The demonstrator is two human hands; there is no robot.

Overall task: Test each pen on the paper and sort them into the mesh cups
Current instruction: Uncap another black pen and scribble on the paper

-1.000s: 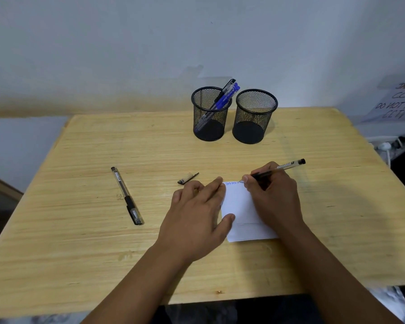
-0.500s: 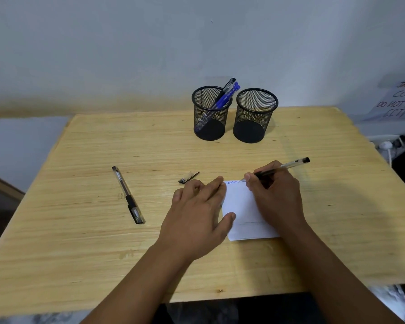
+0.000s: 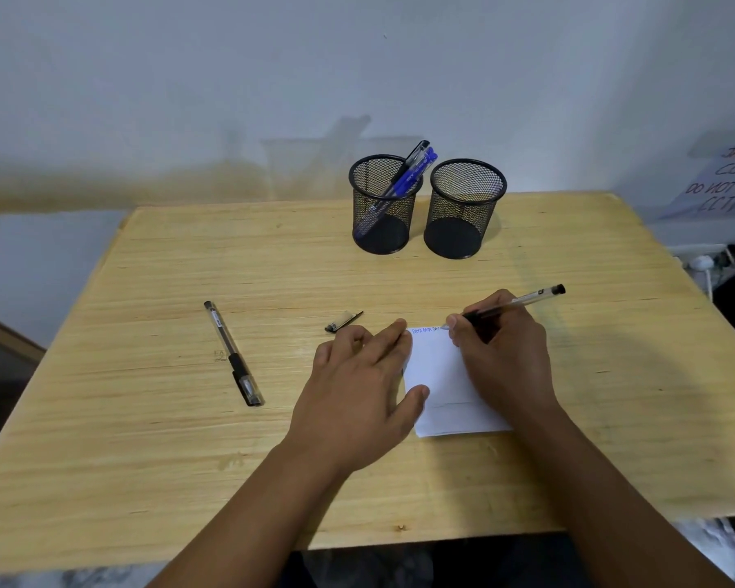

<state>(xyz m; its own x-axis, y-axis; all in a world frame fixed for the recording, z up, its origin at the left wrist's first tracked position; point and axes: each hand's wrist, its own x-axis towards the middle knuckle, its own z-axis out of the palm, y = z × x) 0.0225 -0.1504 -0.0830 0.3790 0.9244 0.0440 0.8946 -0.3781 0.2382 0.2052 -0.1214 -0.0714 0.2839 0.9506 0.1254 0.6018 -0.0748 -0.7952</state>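
Paper point(image 3: 440, 371) with blue "DATA DATA"

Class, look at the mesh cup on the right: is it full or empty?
Empty. Through the right mesh cup only its dark base shows, while the left mesh cup holds several pens.

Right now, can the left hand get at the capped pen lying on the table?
Probably yes. The left hand lies flat on the paper, holding nothing, and only bare table lies between it and the capped pen.
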